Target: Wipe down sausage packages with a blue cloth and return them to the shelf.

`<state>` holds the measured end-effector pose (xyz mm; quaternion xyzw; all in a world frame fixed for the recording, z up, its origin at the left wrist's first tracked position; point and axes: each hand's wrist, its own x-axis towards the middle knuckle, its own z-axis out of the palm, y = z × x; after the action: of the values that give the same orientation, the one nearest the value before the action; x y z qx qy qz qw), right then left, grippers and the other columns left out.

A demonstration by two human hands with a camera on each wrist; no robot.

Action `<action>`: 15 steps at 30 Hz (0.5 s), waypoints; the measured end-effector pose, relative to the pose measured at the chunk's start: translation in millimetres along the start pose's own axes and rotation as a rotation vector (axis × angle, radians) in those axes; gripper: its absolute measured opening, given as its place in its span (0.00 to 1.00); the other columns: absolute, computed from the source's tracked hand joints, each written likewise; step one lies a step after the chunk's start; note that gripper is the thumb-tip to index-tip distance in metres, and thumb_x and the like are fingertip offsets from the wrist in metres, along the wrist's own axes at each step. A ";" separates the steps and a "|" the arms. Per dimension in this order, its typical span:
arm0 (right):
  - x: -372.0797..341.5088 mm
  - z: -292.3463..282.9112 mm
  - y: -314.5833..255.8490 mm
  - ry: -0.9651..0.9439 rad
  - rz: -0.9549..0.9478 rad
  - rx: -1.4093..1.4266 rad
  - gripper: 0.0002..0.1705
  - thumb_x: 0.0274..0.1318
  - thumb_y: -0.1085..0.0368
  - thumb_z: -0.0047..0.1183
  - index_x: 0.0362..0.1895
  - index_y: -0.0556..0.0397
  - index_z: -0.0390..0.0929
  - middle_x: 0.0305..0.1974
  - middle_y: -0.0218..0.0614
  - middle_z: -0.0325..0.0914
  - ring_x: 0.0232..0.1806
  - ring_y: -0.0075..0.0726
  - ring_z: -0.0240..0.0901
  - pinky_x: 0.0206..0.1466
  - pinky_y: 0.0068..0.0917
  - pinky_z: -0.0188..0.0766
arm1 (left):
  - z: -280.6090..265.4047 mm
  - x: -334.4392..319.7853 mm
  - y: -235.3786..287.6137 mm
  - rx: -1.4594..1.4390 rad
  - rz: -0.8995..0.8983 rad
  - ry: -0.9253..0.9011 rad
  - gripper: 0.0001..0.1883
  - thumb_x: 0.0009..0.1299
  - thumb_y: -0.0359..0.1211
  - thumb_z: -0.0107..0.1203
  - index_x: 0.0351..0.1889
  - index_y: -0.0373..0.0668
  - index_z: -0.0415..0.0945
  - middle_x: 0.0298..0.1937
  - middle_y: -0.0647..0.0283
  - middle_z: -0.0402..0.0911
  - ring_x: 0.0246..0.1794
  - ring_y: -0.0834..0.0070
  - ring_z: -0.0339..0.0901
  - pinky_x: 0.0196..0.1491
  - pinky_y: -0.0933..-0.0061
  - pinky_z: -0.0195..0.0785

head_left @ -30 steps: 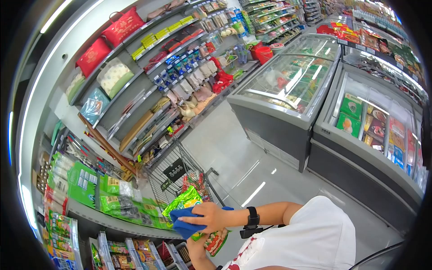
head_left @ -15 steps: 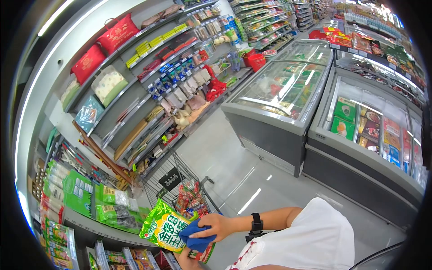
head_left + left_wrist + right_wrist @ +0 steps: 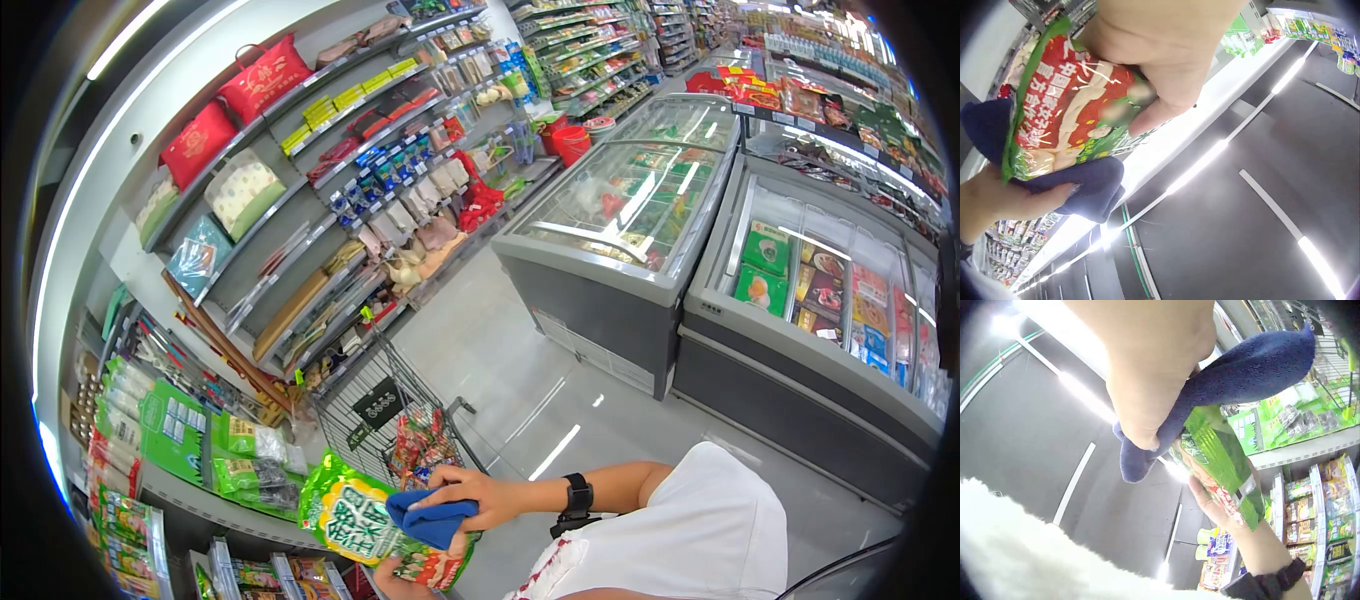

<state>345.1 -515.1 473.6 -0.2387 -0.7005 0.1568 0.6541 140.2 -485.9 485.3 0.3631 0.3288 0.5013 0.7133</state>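
A glossy green food bag (image 3: 345, 512) with large printed characters on a yellow patch is held up in front of the body. My left hand (image 3: 410, 582) grips its lower edge, and in the left wrist view the thumb lies over the bag's red back (image 3: 1063, 103). Bunched in my right hand (image 3: 485, 497) is a dark blue cloth (image 3: 430, 517), which lies against the bag's right end. The right wrist view shows the cloth (image 3: 1254, 369) folded beneath the fingers, with the bag (image 3: 1216, 465) just below it.
A wire shopping cart (image 3: 385, 400) with red packets (image 3: 418, 440) inside stands beyond the hands. Shelves with green packs (image 3: 180, 425) run along the left. Chest freezers (image 3: 590, 290) stand to the right across the grey floor (image 3: 480, 320).
The bag has moved left and turned so its printed front shows; the cloth covered much of it earlier. The right hand has stayed with the cloth at the bag's right end.
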 end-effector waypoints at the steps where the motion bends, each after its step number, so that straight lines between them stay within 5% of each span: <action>1: -1.6 0.7 -0.9 -0.033 0.021 0.045 0.29 0.39 0.69 0.56 0.52 0.43 0.71 0.35 0.36 0.61 0.38 0.37 0.62 0.42 0.29 0.61 | 1.2 0.0 1.7 -0.036 0.016 0.030 0.27 0.47 0.25 0.48 0.50 0.34 0.65 0.46 0.55 0.73 0.45 0.63 0.73 0.49 0.63 0.68; 5: 0.2 -5.1 2.0 -0.098 0.027 0.124 0.28 0.38 0.70 0.55 0.51 0.44 0.73 0.34 0.35 0.61 0.37 0.35 0.62 0.42 0.27 0.60 | -0.5 -1.2 6.6 -0.128 0.039 0.082 0.27 0.47 0.26 0.48 0.50 0.34 0.65 0.46 0.55 0.73 0.45 0.63 0.73 0.49 0.63 0.68; 11: 17.1 -7.4 0.5 0.121 0.038 -0.019 0.28 0.38 0.70 0.55 0.51 0.43 0.72 0.36 0.35 0.64 0.41 0.37 0.62 0.47 0.30 0.59 | -16.5 -7.7 -5.0 -0.103 -0.130 -0.058 0.27 0.47 0.26 0.48 0.50 0.34 0.65 0.46 0.55 0.73 0.45 0.63 0.73 0.49 0.63 0.68; 15: 16.7 -9.7 -0.4 0.103 0.088 -0.010 0.27 0.40 0.69 0.56 0.51 0.43 0.71 0.39 0.35 0.65 0.43 0.38 0.62 0.50 0.31 0.58 | -16.2 -8.4 -11.2 -0.081 -0.156 -0.101 0.27 0.47 0.28 0.47 0.49 0.35 0.66 0.46 0.55 0.73 0.44 0.62 0.73 0.49 0.62 0.67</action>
<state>354.2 -507.3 488.8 -0.2804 -0.6553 0.1696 0.6805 129.6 -493.5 468.3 0.3320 0.2989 0.4380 0.7801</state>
